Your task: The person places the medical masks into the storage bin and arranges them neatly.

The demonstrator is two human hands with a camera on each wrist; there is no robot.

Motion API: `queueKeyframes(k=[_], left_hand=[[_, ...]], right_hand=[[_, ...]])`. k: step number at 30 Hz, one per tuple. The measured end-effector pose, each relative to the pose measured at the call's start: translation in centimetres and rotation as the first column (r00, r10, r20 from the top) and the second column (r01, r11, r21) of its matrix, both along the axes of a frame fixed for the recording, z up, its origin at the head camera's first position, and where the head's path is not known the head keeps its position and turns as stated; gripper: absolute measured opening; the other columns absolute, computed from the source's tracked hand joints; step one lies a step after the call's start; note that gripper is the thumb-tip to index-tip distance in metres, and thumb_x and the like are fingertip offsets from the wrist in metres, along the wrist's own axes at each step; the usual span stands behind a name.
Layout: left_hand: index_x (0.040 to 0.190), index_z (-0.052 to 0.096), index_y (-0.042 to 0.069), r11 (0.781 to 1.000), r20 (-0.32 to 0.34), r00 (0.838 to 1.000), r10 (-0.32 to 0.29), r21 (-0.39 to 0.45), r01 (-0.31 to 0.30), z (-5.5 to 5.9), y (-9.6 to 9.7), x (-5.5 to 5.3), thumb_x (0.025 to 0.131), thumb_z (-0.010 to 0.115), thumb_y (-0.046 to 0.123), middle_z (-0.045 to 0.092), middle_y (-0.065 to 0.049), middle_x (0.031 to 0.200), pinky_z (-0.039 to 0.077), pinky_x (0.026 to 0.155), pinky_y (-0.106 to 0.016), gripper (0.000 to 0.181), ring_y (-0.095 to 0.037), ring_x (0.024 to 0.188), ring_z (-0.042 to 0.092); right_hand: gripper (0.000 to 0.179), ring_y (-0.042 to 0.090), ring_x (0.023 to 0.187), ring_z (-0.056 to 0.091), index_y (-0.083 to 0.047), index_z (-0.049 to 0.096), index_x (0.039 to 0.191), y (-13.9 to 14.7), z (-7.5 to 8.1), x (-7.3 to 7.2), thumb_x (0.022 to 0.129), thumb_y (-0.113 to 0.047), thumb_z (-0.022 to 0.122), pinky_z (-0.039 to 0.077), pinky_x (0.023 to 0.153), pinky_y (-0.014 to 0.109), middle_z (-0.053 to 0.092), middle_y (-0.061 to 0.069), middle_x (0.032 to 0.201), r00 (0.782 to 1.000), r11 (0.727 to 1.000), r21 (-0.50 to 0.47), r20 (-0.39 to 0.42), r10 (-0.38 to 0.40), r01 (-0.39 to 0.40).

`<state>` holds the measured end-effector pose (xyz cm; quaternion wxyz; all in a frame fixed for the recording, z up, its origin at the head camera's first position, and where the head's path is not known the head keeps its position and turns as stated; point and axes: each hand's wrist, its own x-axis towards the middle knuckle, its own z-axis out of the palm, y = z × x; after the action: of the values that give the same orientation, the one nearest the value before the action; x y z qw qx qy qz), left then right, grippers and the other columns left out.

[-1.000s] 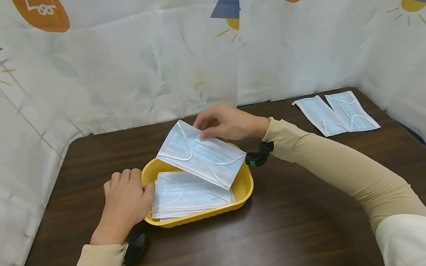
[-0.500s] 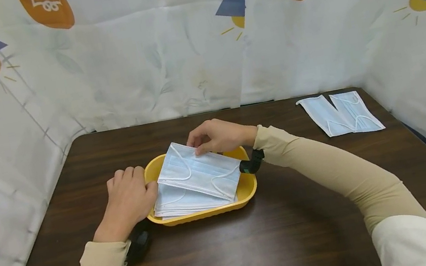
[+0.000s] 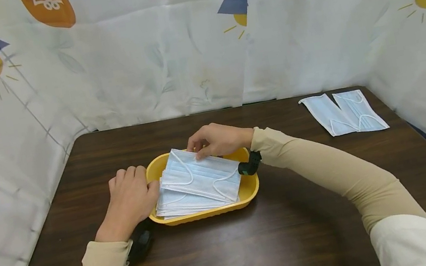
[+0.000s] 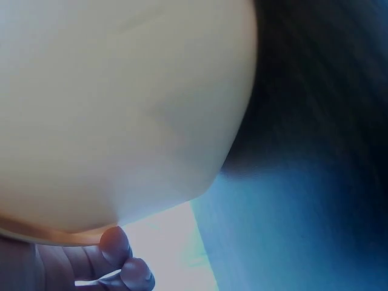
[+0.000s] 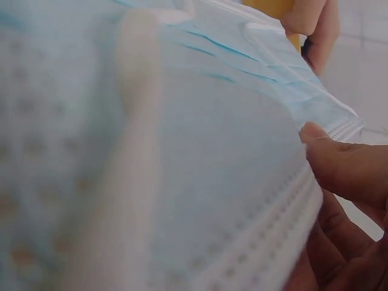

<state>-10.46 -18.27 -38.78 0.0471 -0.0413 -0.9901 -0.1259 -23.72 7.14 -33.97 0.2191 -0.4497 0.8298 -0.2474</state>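
My right hand [image 3: 220,139] pinches the upper edge of a light blue face mask [image 3: 204,170] with thumb and fingers. This mask lies slanted over a stack of face masks [image 3: 179,206] inside a yellow oval basket [image 3: 253,196]. In the right wrist view, the thumb [image 5: 345,167] is on the mask's near face, with the other fingers behind it. At the basket's left end, my left hand [image 3: 132,198] grips the rim. The left wrist view shows curled fingertips [image 4: 118,248] at that rim, beside the basket's pale-looking wall [image 4: 133,121].
Two more face masks, one [image 3: 327,115] beside the other [image 3: 360,112], lie flat at the far right of the dark wooden table [image 3: 299,232]. A printed white curtain [image 3: 132,61] hangs behind the table and along both sides.
My right hand has lowered the pinched mask toward the stack, and moved slightly left. The left hand stays on the basket rim. The head view has shifted a little.
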Motion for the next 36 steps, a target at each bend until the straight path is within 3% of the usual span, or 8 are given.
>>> queueKeyframes(k=[11,36], left_hand=[[0.114,0.058,-0.009,1.000,0.005,1.000,0.001,0.005,-0.001,-0.1,0.1,-0.1,0.098,0.045,0.025,0.057,-0.019,0.097,0.035,0.089,-0.057,0.041,-0.042,0.101,0.044],[0.108,0.059,-0.007,1.000,-0.003,1.000,0.000,0.001,0.000,-0.1,0.0,-0.3,0.097,0.044,0.024,0.056,-0.018,0.094,0.035,0.087,-0.057,0.037,-0.041,0.099,0.045]], right_hand=[[0.026,0.014,0.106,0.069,-0.016,0.071,0.124,-1.0,-0.9,-0.1,0.099,-0.020,0.068,0.055,0.095,0.028,0.076,0.002,0.115,0.999,0.998,0.053,0.027,0.037,-0.039],[0.023,0.008,0.100,0.070,-0.017,0.075,0.120,-2.6,-1.5,-0.1,0.097,-0.020,0.071,0.056,0.088,0.024,0.077,-0.002,0.112,0.994,0.991,0.077,0.007,0.107,-0.107]])
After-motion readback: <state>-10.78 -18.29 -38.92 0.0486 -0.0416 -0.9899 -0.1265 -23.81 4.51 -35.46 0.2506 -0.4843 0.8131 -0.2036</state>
